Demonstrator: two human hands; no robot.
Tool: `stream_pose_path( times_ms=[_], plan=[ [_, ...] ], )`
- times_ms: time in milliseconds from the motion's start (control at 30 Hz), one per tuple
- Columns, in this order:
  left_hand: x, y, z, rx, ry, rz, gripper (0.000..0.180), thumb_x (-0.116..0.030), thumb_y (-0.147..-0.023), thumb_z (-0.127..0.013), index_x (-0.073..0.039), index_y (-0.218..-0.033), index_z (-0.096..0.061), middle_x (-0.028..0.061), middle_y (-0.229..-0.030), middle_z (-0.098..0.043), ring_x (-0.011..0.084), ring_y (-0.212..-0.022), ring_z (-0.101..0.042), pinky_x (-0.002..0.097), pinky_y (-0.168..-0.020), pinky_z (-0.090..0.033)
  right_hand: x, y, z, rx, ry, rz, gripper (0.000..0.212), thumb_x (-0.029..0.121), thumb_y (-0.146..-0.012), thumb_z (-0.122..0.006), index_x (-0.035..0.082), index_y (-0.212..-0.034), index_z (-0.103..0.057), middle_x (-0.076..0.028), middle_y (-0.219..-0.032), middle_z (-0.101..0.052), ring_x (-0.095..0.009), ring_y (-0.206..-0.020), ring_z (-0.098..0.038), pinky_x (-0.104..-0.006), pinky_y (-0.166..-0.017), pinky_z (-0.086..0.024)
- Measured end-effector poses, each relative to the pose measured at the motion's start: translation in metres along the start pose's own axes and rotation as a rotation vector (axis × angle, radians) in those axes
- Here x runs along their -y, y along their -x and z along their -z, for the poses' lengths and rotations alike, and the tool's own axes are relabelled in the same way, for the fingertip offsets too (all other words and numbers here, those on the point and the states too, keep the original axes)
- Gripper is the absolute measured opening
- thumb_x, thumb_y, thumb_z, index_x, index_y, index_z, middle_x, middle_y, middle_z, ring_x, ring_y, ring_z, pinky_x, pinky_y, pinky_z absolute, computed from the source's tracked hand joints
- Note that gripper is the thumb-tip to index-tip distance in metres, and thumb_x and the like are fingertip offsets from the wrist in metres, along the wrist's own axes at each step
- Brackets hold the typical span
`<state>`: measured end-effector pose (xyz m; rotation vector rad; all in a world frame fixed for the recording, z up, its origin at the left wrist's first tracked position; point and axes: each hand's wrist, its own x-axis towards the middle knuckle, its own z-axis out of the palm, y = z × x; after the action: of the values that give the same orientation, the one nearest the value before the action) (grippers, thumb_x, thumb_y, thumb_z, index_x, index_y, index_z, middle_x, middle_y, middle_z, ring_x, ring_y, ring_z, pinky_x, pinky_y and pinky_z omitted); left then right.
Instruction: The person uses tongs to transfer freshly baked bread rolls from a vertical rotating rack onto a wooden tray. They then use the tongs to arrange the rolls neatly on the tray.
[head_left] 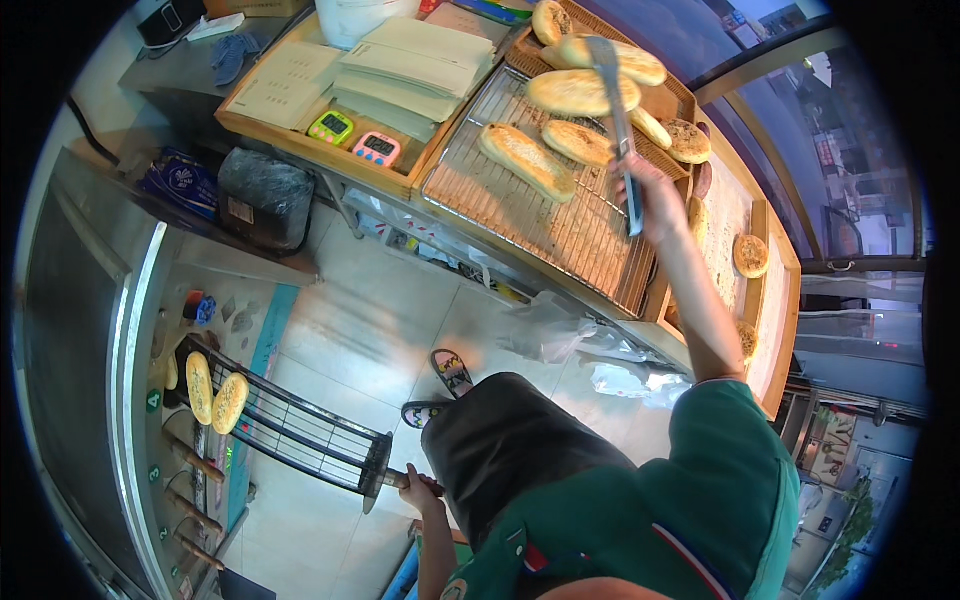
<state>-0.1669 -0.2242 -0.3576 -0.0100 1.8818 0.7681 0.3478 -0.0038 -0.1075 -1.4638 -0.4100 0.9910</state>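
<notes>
Low on the left, my left hand is closed round the wooden handle of a black wire baking rack. The rack sticks out of the oven front, and two oval flatbreads lie near its far end. My right hand grips metal tongs above a wire cooling rack. The tongs cross over a long golden flatbread; whether they pinch it I cannot tell. Two more long flatbreads, one of them the nearer bread, rest on the cooling rack.
A wicker basket with several breads stands behind the cooling rack. Left of it are paper bags, a green timer and a pink timer. More wooden handles project from the oven. Plastic bags hang below the counter.
</notes>
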Motion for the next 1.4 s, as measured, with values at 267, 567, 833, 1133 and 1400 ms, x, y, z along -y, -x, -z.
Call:
stream_pose_path(
  times_ms=[267, 567, 833, 1133, 1400],
  plan=[
    [-0.011, 0.002, -0.002, 0.034, -0.027, 0.024, 0.045, -0.024, -0.090, -0.063, -0.013, -0.059, -0.033, 0.0008, -0.044, -0.038, 0.0135, -0.031, -0.036, 0.0293, -0.028, -0.025, 0.085, -0.161, 0.118, 0.174, -0.219, -0.095, 0.039, 0.026, -0.097, -0.051, -0.011, -0.108, -0.052, -0.011, -0.088, -0.064, -0.015, -0.067, -0.064, -0.0230, -0.058, -0.058],
    [0.008, -0.002, 0.000, -0.037, 0.049, -0.033, 0.041, -0.019, -0.091, -0.061, -0.014, -0.062, -0.033, -0.0013, -0.044, -0.035, 0.0105, -0.030, -0.034, 0.0267, -0.027, -0.023, 0.062, -0.003, 0.046, 0.107, 0.115, -0.141, 0.038, 0.033, -0.094, -0.055, 0.001, -0.115, -0.054, -0.010, -0.092, -0.066, -0.014, -0.069, -0.065, -0.0255, -0.056, -0.057],
    [0.028, -0.033, 0.000, -0.108, -0.009, -0.253, 0.022, -0.017, -0.084, -0.069, -0.005, -0.074, -0.054, 0.0008, -0.056, -0.052, 0.0102, -0.047, -0.046, 0.0287, -0.044, -0.037, -0.132, 0.114, -0.140, 0.831, 0.685, -0.368, 0.018, 0.008, -0.089, -0.059, -0.001, -0.104, -0.063, -0.002, -0.079, -0.061, -0.009, -0.067, -0.055, -0.0236, -0.061, -0.044],
    [0.089, -0.004, -0.009, -0.182, -0.187, -0.265, 0.020, -0.016, -0.079, -0.070, 0.003, -0.085, -0.066, 0.0204, -0.078, -0.067, 0.0338, -0.078, -0.067, 0.0362, -0.067, -0.050, -0.340, 0.141, -0.300, 1.214, 0.476, -0.888, 0.026, 0.017, -0.090, -0.060, 0.001, -0.111, -0.060, -0.006, -0.089, -0.064, -0.009, -0.066, -0.060, -0.0222, -0.056, -0.049],
    [0.101, 0.012, -0.012, -0.155, -0.065, -0.378, 0.018, -0.014, -0.080, -0.069, 0.000, -0.092, -0.069, 0.0169, -0.081, -0.069, 0.0301, -0.080, -0.068, 0.0357, -0.071, -0.051, -0.374, 0.150, -0.397, 1.150, 0.318, -0.682, 0.027, 0.015, -0.091, -0.060, 0.000, -0.113, -0.060, -0.005, -0.087, -0.064, -0.008, -0.068, -0.058, -0.0217, -0.059, -0.047]
  ],
)
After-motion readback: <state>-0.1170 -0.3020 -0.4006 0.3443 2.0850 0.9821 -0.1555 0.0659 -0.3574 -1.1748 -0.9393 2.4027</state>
